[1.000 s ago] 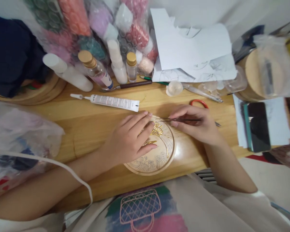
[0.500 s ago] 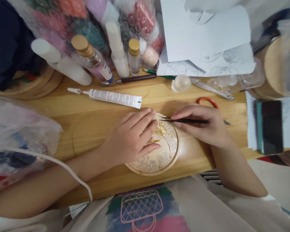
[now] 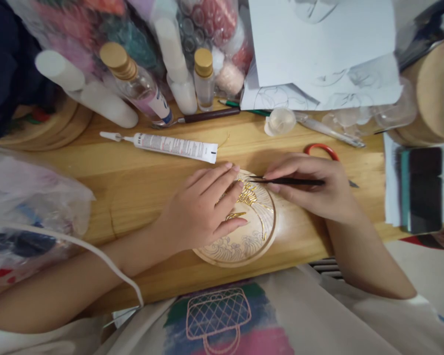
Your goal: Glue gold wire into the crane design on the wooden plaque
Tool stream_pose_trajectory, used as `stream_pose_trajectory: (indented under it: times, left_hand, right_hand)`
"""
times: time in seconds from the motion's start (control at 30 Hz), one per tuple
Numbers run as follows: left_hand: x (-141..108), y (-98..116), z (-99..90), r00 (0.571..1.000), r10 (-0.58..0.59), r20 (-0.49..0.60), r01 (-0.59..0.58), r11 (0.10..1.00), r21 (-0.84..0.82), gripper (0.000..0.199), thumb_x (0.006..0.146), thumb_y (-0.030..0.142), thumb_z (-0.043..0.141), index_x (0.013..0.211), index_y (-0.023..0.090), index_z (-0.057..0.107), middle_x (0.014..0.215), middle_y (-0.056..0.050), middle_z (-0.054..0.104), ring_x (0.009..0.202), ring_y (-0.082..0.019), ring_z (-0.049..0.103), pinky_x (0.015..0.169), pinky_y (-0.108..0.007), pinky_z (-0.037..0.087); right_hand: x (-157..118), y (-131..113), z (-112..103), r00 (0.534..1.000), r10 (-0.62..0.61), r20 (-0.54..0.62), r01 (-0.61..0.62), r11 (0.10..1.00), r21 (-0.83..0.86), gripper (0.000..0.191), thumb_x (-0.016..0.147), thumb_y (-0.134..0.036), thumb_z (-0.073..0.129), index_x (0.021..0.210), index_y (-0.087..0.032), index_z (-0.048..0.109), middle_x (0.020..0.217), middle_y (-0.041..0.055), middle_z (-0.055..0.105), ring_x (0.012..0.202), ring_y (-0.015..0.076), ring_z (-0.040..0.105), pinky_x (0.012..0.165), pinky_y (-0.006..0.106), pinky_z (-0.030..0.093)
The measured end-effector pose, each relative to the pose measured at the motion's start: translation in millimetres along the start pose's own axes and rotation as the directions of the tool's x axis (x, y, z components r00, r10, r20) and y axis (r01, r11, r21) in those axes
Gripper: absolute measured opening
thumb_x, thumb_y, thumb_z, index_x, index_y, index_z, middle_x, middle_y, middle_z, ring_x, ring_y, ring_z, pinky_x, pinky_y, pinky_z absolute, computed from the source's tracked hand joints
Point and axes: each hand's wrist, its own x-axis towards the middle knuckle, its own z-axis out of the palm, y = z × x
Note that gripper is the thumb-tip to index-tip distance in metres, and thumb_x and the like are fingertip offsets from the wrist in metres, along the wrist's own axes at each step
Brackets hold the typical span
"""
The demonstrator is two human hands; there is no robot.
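A round wooden disc (image 3: pixel 229 254) with drawn waves, fine lines and raised gold linework lies on the table. My left hand (image 3: pixel 203 207) rests flat over its left part, fingers extended and slightly apart, holding nothing. My right hand (image 3: pixel 314 185) pinches dark tweezers (image 3: pixel 296 181) between thumb and fingers at the disc's upper right. The tweezers' tips are over the disc's upper edge, near the gold lines. Whether anything is between the tips is too small to tell.
Behind the disc lie a white tube (image 3: pixel 175 147), a dark-handled tool (image 3: pixel 210 116) and glass bottles (image 3: pixel 144 93). Red-handled scissors (image 3: pixel 322 146) are partly behind my right hand. Papers (image 3: pixel 321 49) and a phone (image 3: pixel 425 190) are to the right. A white cable (image 3: pixel 96 252) crosses my left forearm.
The view has shifted slightly, so the objects at the right appear further right. Both hands keep nearly the same pose on and over the disc, with the tweezers still held.
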Motion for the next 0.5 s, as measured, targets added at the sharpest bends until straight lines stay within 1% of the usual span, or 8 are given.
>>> stream_pose_trajectory:
  times: [0.27,0.5]
  left_hand:
    - [0.1,0.3,-0.4,1.000,0.013,-0.011,-0.013,1.000,-0.003,0.050,0.097,0.045,0.056,0.119,0.001,0.064,0.130,-0.026,0.065,0.124,-0.037,0.062,0.101,-0.050,0.054]
    - [2.2,0.5,-1.7,1.000,0.023,-0.015,-0.023,1.000,0.017,0.049,0.098,0.045,0.055,0.118,0.001,0.065,0.129,-0.025,0.066,0.122,-0.037,0.063,0.098,-0.049,0.056]
  right_hand:
    - [-1.2,1.4,-1.2,1.000,-0.014,0.007,0.014,1.000,0.012,0.013,0.082,-0.016,0.076,0.094,-0.022,0.077,0.089,0.0027,0.075,0.083,0.0138,0.071,0.070,0.024,0.058]
    - [-1.0,2.2,-1.0,1.000,-0.014,0.018,0.014,1.000,0.009,0.015,0.082,-0.013,0.075,0.094,-0.021,0.076,0.090,0.0029,0.075,0.085,0.0127,0.071,0.072,0.023,0.058]
